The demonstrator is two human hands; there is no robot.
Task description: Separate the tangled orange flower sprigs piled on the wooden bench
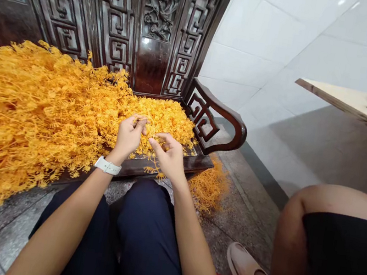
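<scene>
Pinching a sprig [149, 129] between left hand [130, 134] and right hand [170, 156], both clamping it, fingertips nearly meeting. Lying just beyond and spreading leftward, an orange pile [33, 118], covering the bench [223, 116]. Resting well right, another person's knee [300, 212].

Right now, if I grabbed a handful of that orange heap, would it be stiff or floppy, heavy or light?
Probably light: the orange heap is thin, airy branchlets. Likely springy and tangly; the left hand and right hand pinch one sprig between them. Bits may spill, as some lie on the floor.
</scene>
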